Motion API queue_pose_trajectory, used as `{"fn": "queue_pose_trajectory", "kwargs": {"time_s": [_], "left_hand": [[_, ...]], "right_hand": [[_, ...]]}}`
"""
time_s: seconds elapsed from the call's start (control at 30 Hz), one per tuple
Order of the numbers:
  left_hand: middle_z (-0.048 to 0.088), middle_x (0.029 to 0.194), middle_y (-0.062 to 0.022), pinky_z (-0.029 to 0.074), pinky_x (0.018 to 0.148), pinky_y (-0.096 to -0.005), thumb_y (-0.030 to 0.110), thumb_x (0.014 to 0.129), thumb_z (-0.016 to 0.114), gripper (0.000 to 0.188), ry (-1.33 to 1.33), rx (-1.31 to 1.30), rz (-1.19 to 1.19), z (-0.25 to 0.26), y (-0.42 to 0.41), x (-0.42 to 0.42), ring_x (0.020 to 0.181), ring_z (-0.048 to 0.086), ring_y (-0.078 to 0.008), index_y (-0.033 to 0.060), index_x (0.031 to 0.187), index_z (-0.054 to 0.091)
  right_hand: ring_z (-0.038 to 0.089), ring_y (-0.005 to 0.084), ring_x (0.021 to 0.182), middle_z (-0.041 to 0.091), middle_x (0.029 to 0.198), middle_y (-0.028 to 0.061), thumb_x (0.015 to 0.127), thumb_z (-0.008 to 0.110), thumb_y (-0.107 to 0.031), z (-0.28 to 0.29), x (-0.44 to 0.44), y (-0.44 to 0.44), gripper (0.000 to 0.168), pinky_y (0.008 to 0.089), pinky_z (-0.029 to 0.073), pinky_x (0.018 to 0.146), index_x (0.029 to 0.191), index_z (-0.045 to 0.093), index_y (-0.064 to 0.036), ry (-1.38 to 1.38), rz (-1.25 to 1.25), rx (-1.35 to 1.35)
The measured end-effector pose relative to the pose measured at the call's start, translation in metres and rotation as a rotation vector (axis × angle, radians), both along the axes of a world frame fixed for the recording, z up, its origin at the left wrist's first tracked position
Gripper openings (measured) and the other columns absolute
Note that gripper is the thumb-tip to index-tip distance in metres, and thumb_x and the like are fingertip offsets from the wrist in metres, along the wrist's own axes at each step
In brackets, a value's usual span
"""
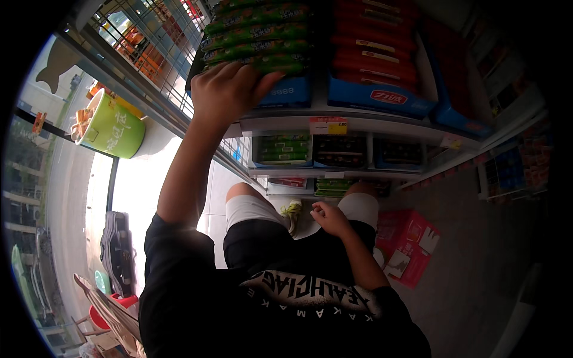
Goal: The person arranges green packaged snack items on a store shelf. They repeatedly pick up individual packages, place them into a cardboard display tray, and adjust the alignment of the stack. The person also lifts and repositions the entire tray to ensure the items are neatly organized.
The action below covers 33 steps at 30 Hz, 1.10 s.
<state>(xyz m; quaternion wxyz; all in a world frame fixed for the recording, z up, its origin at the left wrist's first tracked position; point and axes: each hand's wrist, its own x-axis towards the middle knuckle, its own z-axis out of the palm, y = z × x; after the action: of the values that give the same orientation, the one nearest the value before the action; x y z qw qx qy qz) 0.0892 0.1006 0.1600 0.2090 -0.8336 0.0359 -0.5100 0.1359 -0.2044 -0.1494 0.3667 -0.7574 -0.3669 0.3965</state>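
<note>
My left hand [226,91] reaches over the front of a display box on the upper shelf, its fingers curled at the nearest green wrapped packets [268,47]. Its thumb lies apart from the fingers along the box's blue front lip [286,93]. The fingertips are hidden, so a grip on a packet cannot be made out. My right hand [330,218] hangs low between my knees, fingers loosely curled, nothing visible in them. To the right of the green packets, a blue box [358,95] holds red wrapped sausages [378,51].
A price tag [328,125] hangs on the shelf edge. Lower shelves hold green packets [282,148] and dark packets [340,152]. Wire mesh [147,36] closes the shelf's left side. A lime-green bucket [116,127] stands at left; a pink carton [409,246] lies on the floor at right.
</note>
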Motion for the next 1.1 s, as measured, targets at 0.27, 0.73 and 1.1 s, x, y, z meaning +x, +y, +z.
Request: {"fn": "queue_pose_trajectory", "kwargs": {"time_s": [0.27,0.73,1.1], "left_hand": [[0.051,0.05,0.0006,0.041,0.039,-0.0271,0.043,0.081,0.074,0.045,0.051,-0.031,0.004,0.009,-0.016,-0.017,0.043,0.055,-0.0143,0.0148,0.054,0.051],[0.044,0.05,0.0,0.039,0.039,-0.0278,0.04,0.074,0.08,0.049,0.078,-0.156,-0.018,0.011,-0.05,-0.049,0.042,0.049,-0.0151,0.0127,0.054,0.044],[0.055,0.057,-0.0009,0.042,0.046,-0.0241,0.03,0.085,0.073,0.034,-0.06,-0.583,-0.179,0.046,-0.016,-0.077,0.049,0.054,-0.0114,0.0062,0.066,0.057]], "right_hand": [[0.06,0.0262,0.11,0.062,0.119,0.0132,0.099,0.046,-0.045,0.094,-0.001,0.068,0.051,0.0401,0.046,0.097,0.126,0.056,-0.003,0.72,-0.062,0.5],[0.049,0.0312,0.125,0.056,0.125,0.0136,0.097,0.037,-0.053,0.228,-0.038,0.126,0.061,0.045,0.035,0.11,0.13,0.046,-0.003,1.661,-0.412,0.885],[0.052,0.0324,0.123,0.052,0.133,0.0204,0.09,0.04,-0.072,0.209,-0.022,0.133,0.088,0.0459,0.042,0.106,0.142,0.035,-0.002,1.357,-0.221,1.076]]}}
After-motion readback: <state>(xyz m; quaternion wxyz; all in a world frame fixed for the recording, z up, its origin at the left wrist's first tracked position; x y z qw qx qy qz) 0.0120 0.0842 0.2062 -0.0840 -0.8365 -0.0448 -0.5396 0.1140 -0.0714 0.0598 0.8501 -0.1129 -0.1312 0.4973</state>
